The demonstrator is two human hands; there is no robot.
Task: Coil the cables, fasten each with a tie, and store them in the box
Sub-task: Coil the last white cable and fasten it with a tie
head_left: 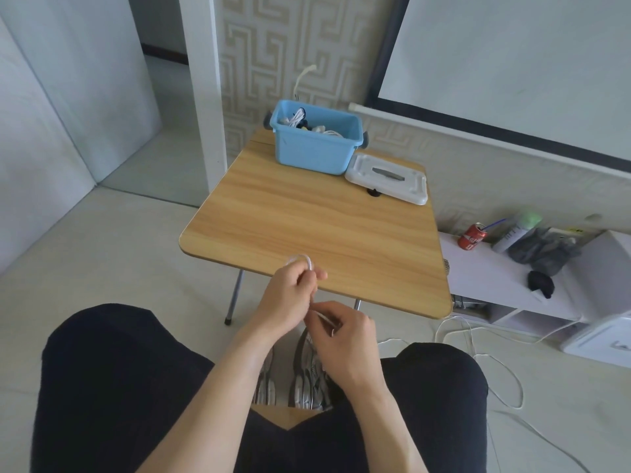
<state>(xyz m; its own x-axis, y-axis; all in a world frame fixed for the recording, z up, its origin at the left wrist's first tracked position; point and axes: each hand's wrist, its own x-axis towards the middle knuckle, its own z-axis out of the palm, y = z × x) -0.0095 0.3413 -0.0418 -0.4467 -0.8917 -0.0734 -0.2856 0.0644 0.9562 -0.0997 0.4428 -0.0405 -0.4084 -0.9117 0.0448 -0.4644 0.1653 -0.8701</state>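
Wooden table (pixel 317 216) holds the blue box (pixel 316 139) at its far edge. Near edge: my left hand (pixel 290 295) pinches a small white cable (pixel 302 259) coil, right hand (pixel 345 331) pinches what I think is its tail. Slack could spring the loops before tying.

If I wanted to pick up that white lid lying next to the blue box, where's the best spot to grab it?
Probably by the grey handle in the middle of the lid, coming straight down from above. The lid lies flat on the table, handle up. Its left edge sits close against the box, so a side grip would be cramped there.
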